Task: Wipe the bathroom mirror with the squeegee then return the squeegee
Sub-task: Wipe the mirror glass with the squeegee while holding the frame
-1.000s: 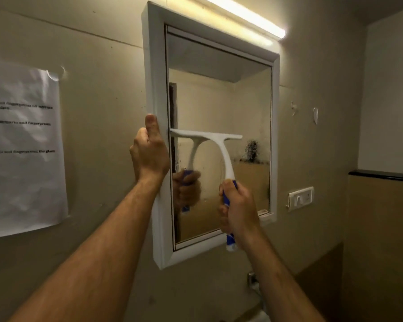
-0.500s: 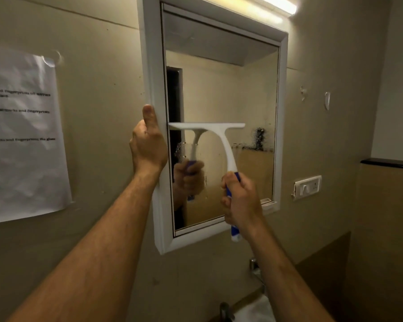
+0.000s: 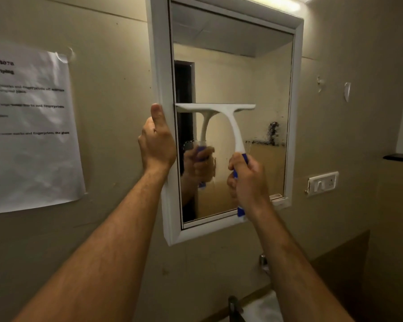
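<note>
A white-framed bathroom mirror (image 3: 298,94) hangs on the beige wall. A white squeegee (image 3: 230,119) with a blue handle lies against the glass, its blade level across the left half at mid height. My right hand (image 3: 247,182) is closed around the blue handle, in front of the lower part of the glass. My left hand (image 3: 156,140) grips the left side of the frame, thumb up along its edge. Smears and a dark spotted patch (image 3: 273,131) show on the right of the glass.
A printed paper sheet (image 3: 31,126) is taped to the wall at left. A white switch plate (image 3: 322,183) sits right of the mirror, with a dark ledge (image 3: 399,157) beyond. A tap (image 3: 234,305) and white basin edge (image 3: 265,307) lie below. A light bar runs above the frame.
The view has tilted down, so the mirror sits higher in frame and the basin shows. The squeegee blade stays near mid height on the left of the glass; both hands keep their grips.
</note>
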